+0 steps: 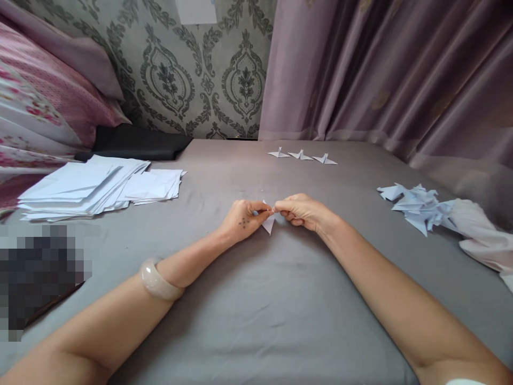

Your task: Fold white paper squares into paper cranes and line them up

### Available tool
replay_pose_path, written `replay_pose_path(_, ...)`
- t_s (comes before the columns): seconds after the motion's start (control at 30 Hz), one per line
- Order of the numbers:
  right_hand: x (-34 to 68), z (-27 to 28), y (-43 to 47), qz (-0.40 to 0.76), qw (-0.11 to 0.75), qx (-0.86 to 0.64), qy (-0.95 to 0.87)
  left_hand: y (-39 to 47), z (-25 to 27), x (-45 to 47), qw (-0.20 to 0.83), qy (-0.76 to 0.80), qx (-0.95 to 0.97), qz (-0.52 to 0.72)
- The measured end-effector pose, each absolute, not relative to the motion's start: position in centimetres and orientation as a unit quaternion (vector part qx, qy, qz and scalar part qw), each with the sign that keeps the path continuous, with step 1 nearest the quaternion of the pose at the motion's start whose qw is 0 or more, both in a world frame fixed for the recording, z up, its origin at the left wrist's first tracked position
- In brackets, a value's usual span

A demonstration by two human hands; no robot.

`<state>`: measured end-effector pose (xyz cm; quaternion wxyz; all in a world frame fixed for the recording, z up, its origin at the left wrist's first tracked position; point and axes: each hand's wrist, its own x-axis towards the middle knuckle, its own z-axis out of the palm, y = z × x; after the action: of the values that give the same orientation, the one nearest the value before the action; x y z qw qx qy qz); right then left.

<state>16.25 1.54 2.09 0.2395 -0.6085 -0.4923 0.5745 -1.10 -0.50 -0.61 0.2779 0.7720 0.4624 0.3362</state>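
A small white folded paper crane (269, 225) is held between my two hands above the middle of the grey cloth. My left hand (245, 219) pinches it from the left, thumb and forefinger closed on the paper. From the right, my right hand (301, 210) has its fingertips closed on a thin tip of the same crane, the other fingers curled in. The fingertips of both hands nearly meet and cover most of the crane; one pointed wing hangs down below them.
Three finished paper cranes (300, 155) stand in a row at the back. Stacked white paper sheets (72, 187) and smaller paper squares (154, 184) lie at left, before a black folder-like item (136, 143). At right is a heap of folded papers (420, 206) beside pale fabric (484, 235).
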Motion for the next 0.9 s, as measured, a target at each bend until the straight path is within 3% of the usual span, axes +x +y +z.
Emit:
replay_pose_path(0.47, 16.7, 2.2, 1.7, 0.629, 0.236, -0.574, -0.468, -0.8, -0.5, -0.7, 0.256, 0.461, 0.768, 0.364)
replay_pose_path(0.9, 17.3, 1.1, 1.1, 0.625, 0.315, -0.542, -0.466, -0.2, -0.8, -0.8, 0.252, 0.489, 0.729, 0.408)
